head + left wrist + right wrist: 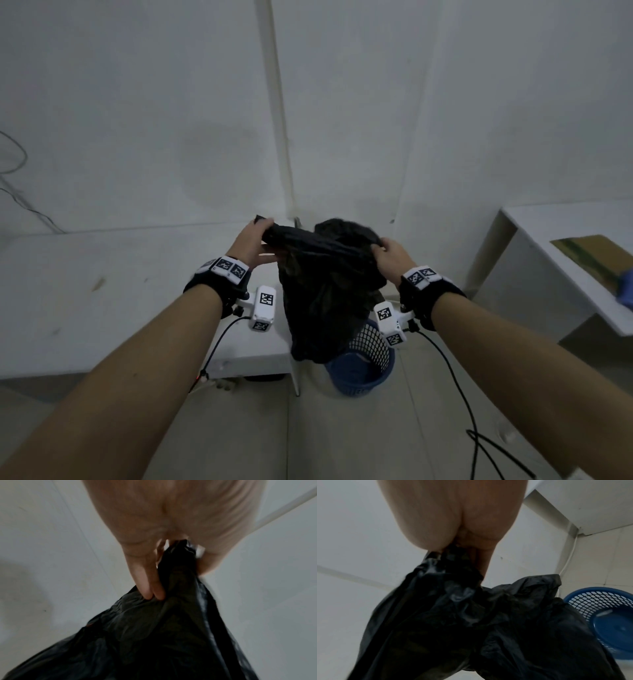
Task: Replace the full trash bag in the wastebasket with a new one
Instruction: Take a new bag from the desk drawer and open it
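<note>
A black trash bag (325,294) hangs in the air above a blue mesh wastebasket (363,370) on the floor. My left hand (255,245) grips the bag's gathered top on its left side, and my right hand (390,257) grips the top on its right side. In the left wrist view the fingers (150,588) curl into the bunched black plastic (171,635). The right wrist view has the bag (471,622) hanging under the hand (471,545), and the wastebasket (607,615) beside it shows a bare blue inside. The bag's bottom hangs level with the basket's rim.
A low white table (102,294) stands to the left of the basket, its corner close to the bag. A white desk (548,246) with a cardboard box (596,257) is at the right. Black cables (479,438) trail over the tiled floor. White walls meet behind.
</note>
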### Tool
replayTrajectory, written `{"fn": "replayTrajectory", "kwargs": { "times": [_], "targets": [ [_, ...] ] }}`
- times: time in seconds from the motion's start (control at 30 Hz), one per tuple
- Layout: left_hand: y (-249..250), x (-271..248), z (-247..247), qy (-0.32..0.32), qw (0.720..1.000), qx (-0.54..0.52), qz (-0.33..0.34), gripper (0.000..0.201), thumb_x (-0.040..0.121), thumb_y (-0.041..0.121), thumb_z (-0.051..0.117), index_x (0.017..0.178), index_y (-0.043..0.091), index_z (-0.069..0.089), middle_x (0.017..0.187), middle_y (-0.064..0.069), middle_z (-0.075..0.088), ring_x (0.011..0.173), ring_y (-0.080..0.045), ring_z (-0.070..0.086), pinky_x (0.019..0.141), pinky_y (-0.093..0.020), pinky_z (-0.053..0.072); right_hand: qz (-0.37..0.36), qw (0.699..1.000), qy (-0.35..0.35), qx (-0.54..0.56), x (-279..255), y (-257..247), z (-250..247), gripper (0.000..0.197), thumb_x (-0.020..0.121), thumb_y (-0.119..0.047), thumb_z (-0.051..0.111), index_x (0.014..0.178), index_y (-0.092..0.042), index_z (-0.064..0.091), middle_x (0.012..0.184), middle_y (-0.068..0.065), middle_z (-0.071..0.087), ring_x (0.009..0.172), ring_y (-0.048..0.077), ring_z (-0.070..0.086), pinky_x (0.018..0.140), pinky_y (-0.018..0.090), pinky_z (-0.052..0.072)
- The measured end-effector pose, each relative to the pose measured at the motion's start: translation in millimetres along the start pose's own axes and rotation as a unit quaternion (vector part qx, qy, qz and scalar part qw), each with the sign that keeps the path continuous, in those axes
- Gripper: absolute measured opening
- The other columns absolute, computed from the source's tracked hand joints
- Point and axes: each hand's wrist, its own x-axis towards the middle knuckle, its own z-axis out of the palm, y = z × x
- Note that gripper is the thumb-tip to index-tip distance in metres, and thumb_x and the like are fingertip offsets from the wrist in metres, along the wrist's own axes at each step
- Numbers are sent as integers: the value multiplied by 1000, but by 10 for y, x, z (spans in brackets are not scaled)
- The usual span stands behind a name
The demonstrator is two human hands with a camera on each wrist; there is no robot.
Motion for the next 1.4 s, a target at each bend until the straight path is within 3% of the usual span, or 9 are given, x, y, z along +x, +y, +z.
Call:
{"fn": "replayTrajectory", "kwargs": {
  "times": [0.33, 0.47, 0.63, 0.77, 0.9, 1.03, 1.17, 1.27, 1.4],
  "targets": [
    [-218, 652, -559, 142, 954, 252, 85, 20, 82, 4, 54, 102, 7, 55, 101, -19, 60, 98, -37, 61, 85, -49, 55, 32, 994, 91, 53, 240, 52, 83, 23, 98, -27, 53, 108, -6, 52, 105, 16, 64, 95, 38, 64, 82, 50, 56],
    [-121, 722, -489, 64, 986, 120, 102, 10, 90, 6, 63, 88, 14, 59, 86, -7, 61, 84, -26, 61, 58, -27, 59, 43, 995, 12, -84, 401, -19, 88, 57, 84, -34, 73, 126, -6, 48, 130, 18, 52, 115, 35, 55, 95, 43, 48],
    [-54, 781, -119, -122, 980, 124, 99, 17, 93, 2, 57, 107, 10, 63, 90, -3, 61, 81, -16, 62, 69, -26, 57, -119, 979, -65, -152, 409, -414, 187, 104, 74, -67, 70, 155, -25, 19, 160, 4, 18, 146, 25, 25, 118, 47, 26],
    [15, 882, 164, -178, 964, 147, 131, 34, 89, -2, 61, 119, 13, 61, 97, 1, 64, 90, -11, 63, 82, -30, 56, -156, 934, -289, -140, 392, -681, 366, 54, 86, -51, 69, 130, -23, 57, 123, -5, 64, 110, 8, 59, 101, 30, 44],
    [86, 1056, 238, -165, 950, 210, 163, 35, 82, -1, 70, 116, 8, 64, 101, 0, 67, 96, -10, 63, 88, -30, 54, -182, 926, -245, -223, 596, -668, 279, 36, 95, -35, 62, 77, -5, 60, 65, 2, 50, 60, 13, 45, 63, 29, 37],
    [102, 1218, 215, -145, 925, 310, 163, 22, 83, 1, 70, 102, 9, 65, 81, -2, 63, 65, -11, 56, 59, -24, 45, -149, 968, -159, -122, 860, -532, -64, 42, 97, -38, 58, 61, -17, 57, 57, -5, 48, 50, 3, 40, 55, 21, 35],
    [142, 1265, 412, -74, 914, 371, 148, 11, 88, 16, 66, 86, 5, 65, 63, -6, 59, 52, -18, 55, 56, -27, 44, -122, 980, -134, -79, 1021, -458, -255, 32, 96, -43, 58, 76, -20, 66, 70, -7, 61, 63, 5, 53, 67, 23, 42],
    [234, 1159, 771, -103, 963, 228, 97, 10, 93, 12, 60, 98, 3, 62, 75, -6, 63, 57, -6, 63, 50, -17, 50, -87, 968, -233, -39, 1025, -493, -222, 60, 77, -64, 70, 123, -26, 61, 114, -11, 67, 104, 9, 64, 98, 29, 47],
    [308, 1117, 1075, -147, 981, 84, 97, 27, 95, 16, 58, 119, 5, 56, 94, -7, 63, 77, -16, 64, 61, -21, 54, -136, 954, -232, -132, 1060, -583, -221, 25, 88, -34, 72, 104, -16, 67, 100, 3, 71, 93, 20, 67, 81, 28, 50]
  ]
}}
